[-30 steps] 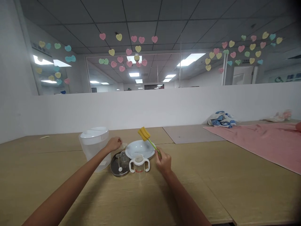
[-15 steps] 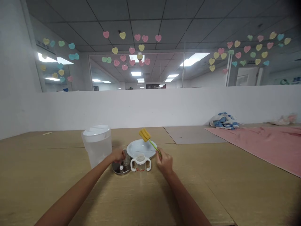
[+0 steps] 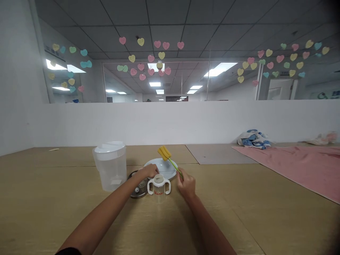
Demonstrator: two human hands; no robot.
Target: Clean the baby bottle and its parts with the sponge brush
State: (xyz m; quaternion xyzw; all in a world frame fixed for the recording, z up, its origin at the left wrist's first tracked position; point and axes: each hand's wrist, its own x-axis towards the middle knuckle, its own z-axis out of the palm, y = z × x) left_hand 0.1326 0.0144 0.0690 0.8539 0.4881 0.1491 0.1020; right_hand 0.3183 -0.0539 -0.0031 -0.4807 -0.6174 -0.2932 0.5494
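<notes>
Brush: a sponge bottle brush (image 3: pixel 164 153) with a yellow head and a thin green stem, standing tilted up and to the left, its head above the far rim of the plate, centre of the frame.

Right hand: the right hand (image 3: pixel 186 184) is at the lower end of the stem, its fingers (image 3: pixel 181 176) pinched closed around it.

Handling: the stem looks thin and the head sits far from the pinch, so a firm grip should limit sway.

Left hand: the left hand (image 3: pixel 148 171) reaches in from lower left, its fingers (image 3: pixel 156 171) together near the plate. Whether they hold anything cannot be told.

Things: a white plate (image 3: pixel 154 163) lies under the brush; a clear two-handled sippy cup (image 3: pixel 158 189) stands in front, between the hands; a round steel lid (image 3: pixel 135 193) lies under the left hand.

Rest: a clear plastic pitcher (image 3: pixel 110 170) stands left on the wooden table (image 3: pixel 66 184); a pink cloth (image 3: pixel 287 166) lies at right.
</notes>
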